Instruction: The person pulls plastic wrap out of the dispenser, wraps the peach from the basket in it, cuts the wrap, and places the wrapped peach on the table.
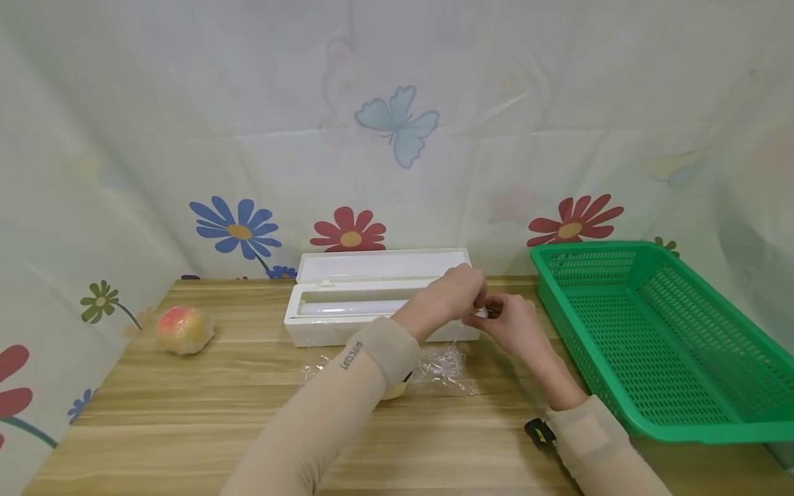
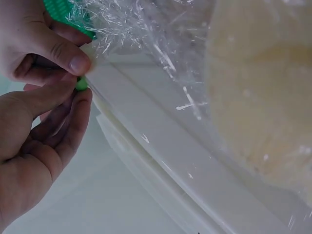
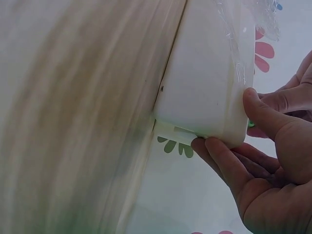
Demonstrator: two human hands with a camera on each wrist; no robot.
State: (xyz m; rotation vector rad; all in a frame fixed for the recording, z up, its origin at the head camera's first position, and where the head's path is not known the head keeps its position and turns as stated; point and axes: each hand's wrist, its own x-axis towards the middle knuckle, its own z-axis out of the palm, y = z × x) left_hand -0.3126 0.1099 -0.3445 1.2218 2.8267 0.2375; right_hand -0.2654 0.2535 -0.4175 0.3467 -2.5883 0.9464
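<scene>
A long white plastic wrap dispenser [image 1: 325,334] stands on the table with its lid raised and a roll [image 1: 347,307] inside. At its right end, my left hand [image 1: 455,289] pinches a small green slider [image 2: 82,84] between thumb and fingertips. My right hand [image 1: 517,327] grips the same end corner, thumb on top and fingers beneath in the right wrist view. Crumpled cling film [image 1: 443,365] hangs at the dispenser's front. Under my left forearm a pale yellow round thing [image 2: 263,92] lies by the film, mostly hidden in the head view.
A film-wrapped peach-coloured fruit [image 1: 185,331] sits at the table's left. On the right stands a green plastic basket [image 1: 583,365]. A small black item [image 1: 540,432] is beside my right cuff. Behind the table hangs a flower-printed curtain [image 1: 403,186].
</scene>
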